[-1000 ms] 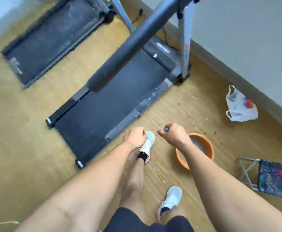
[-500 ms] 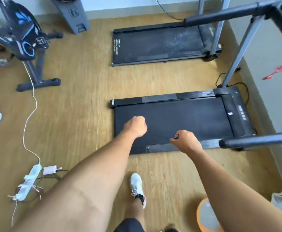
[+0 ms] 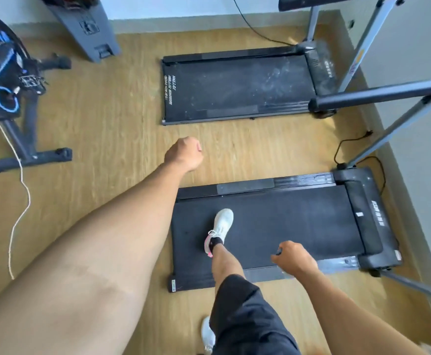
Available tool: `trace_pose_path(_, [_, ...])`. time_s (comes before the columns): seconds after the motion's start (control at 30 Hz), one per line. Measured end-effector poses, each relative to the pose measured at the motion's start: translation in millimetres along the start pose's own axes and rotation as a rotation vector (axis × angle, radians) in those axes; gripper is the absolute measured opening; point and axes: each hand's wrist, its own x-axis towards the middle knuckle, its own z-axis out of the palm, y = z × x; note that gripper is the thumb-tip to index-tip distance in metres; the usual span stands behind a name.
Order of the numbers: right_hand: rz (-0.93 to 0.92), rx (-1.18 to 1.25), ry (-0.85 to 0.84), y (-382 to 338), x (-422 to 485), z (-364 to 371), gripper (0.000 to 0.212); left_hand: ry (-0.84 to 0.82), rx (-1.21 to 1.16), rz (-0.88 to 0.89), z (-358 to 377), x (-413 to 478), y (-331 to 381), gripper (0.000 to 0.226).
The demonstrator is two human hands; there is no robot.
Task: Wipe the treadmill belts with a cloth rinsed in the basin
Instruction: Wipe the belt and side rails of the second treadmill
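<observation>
Closest to us, at the bottom edge, we see our black shorts (image 3: 245,316) and one white trainer (image 3: 207,336) set on the pale wooden plank floor (image 3: 94,124). Just ahead, our right hand (image 3: 295,258) hangs over the near edge of the near black treadmill belt (image 3: 298,221) with its fingers curled under. A small dark bit shows by the thumb, and we cannot tell whether the hand holds it. Our other white trainer with a pink heel (image 3: 222,226) is planted flat on that belt, toward its rear end.

Farther out, our left hand (image 3: 185,155) is clenched into a fist with nothing showing in it, above the strip of floor between the two machines. Beyond that strip lies the far black treadmill belt (image 3: 237,88), parallel to the near one and smeared with whitish dust toward its motor end — a dark padded handrail (image 3: 378,94) crosses in front of that end. Off to the left stand a black and blue exercise bike (image 3: 4,80) and a white cord (image 3: 21,196) trailing over the floor.
</observation>
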Motion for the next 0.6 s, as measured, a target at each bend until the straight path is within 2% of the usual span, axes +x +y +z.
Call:
trace_pose_path(0.17, [-0.137,-0.028,0.015,-143.2,103.3,-148.1,0.013,-0.064,-0.078,-0.134,-31.3,95.0,-4.0,0.017])
trace_pose_path(0.27, [-0.256,-0.009,0.088,-238.7,148.1,-254.7,0.018,-0.121,-0.087,-0.250,-49.4,135.3,-13.9,0.017])
trace_pose_path(0.37, [-0.373,-0.007,0.203,-325.9,179.0,-357.1,0.019,-0.145,-0.112,-0.290,-77.6,180.3,-13.7,0.014])
trace_pose_path(0.6, [-0.406,0.049,0.332,-465.2,271.9,-520.9,0.024,-0.212,-0.111,-0.310,-127.5,342.8,-19.1,0.017])
